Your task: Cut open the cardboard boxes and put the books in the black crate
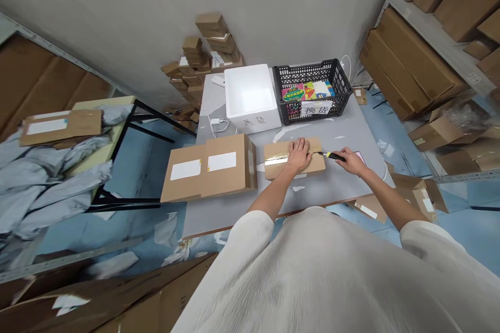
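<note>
Cardboard box (316, 165) braced under the open left hand (299, 156), knife (335, 156) gripped in the right hand (352, 162), seemingly for cutting, calling for steadiness.

Packing room with stacked cartons (221, 57)

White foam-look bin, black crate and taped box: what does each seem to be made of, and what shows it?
White bin: probably polystyrene foam, smooth and matt, judging by its thick, rounded walls.
Black crate: likely moulded plastic with a slight sheen; its sides are latticed.
Taped box: plain brown cardboard, matt beside its glossy tape.
</note>
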Action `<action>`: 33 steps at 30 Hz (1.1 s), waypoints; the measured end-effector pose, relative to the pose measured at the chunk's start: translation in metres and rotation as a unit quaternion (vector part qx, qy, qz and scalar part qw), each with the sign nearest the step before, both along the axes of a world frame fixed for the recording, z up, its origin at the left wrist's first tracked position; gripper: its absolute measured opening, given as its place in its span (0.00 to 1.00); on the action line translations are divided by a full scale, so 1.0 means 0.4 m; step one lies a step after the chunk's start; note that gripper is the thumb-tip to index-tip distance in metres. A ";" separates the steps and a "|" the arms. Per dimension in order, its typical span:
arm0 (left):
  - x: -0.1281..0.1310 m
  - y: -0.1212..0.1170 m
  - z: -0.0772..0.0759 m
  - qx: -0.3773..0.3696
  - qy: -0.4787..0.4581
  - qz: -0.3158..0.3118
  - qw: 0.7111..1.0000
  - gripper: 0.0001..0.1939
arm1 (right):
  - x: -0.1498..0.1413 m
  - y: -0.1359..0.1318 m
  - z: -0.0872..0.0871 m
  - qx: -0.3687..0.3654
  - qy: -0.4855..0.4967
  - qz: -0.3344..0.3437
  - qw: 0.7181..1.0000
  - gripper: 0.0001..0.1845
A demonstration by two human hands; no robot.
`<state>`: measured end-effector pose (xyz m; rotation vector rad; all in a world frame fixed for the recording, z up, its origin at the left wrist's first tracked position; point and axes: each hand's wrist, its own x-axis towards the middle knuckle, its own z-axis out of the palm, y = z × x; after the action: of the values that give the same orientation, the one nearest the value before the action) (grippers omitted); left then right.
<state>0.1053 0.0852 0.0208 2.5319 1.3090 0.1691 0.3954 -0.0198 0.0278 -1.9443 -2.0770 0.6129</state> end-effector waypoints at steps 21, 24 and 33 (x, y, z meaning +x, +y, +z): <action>0.009 -0.019 0.021 -0.014 -0.009 0.010 1.000 0.34 | -0.013 -0.003 -0.058 0.034 0.078 -0.047 0.995 0.28; 0.009 -0.021 0.022 -0.006 0.002 0.011 1.000 0.33 | -0.017 0.004 -0.059 0.024 0.077 -0.039 0.996 0.28; 0.015 -0.024 0.012 -0.005 -0.009 0.030 0.999 0.33 | 0.063 0.012 -0.029 0.072 0.064 -0.071 0.993 0.28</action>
<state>0.1114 0.0757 0.0257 2.4789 1.3771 0.1976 0.4206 -0.0149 0.0160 -1.8989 -1.8362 0.5274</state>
